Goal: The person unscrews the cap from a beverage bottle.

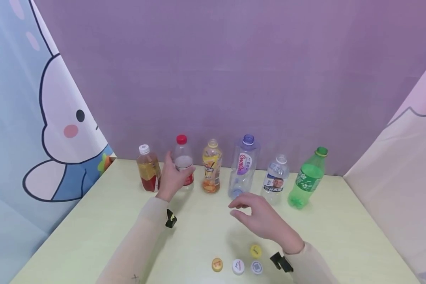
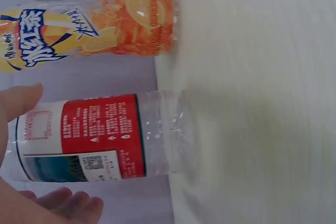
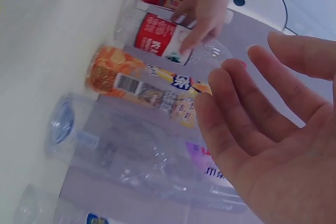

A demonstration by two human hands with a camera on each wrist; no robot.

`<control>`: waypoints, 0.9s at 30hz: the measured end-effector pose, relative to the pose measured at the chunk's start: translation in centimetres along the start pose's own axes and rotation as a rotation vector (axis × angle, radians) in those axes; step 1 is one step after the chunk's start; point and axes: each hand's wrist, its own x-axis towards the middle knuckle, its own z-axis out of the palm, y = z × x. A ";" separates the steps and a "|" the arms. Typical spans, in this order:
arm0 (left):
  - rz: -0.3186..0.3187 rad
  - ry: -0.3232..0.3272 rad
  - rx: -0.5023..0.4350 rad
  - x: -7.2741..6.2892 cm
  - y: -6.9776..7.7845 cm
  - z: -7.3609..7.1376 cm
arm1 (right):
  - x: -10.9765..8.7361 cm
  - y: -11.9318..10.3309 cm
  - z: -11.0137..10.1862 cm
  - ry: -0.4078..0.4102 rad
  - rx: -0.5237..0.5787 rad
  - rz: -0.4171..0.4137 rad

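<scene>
My left hand (image 1: 174, 177) straddles the red-capped bottle (image 1: 183, 158), far and left of centre, fingers spread; my right hand (image 1: 260, 219) hovers, fingers loosely bent. An uneven squeeze (it looks light) could topple it.

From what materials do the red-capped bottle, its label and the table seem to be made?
Red-capped bottle: probably glossy plastic; it is transparent and catches highlights.
Label: film or paper, I cannot tell; it lies smooth with printed text.
Table: perhaps pale laminate, rather matt; faint streaks resemble wood grain.
</scene>
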 end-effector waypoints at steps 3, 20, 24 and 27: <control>0.003 -0.036 -0.045 0.2 -0.4 0.2 | 1.1 -0.6 0.1 0.022 0.014 0.008; 0.110 0.062 0.076 -2.0 0.0 -0.7 | 4.7 -1.6 0.2 0.124 0.226 0.144; 0.137 0.071 0.065 -3.2 0.4 -0.8 | 4.9 -1.4 0.3 0.146 0.249 0.150; 0.156 0.067 0.081 -4.2 0.6 -0.7 | 5.0 -1.3 0.3 0.170 0.272 0.153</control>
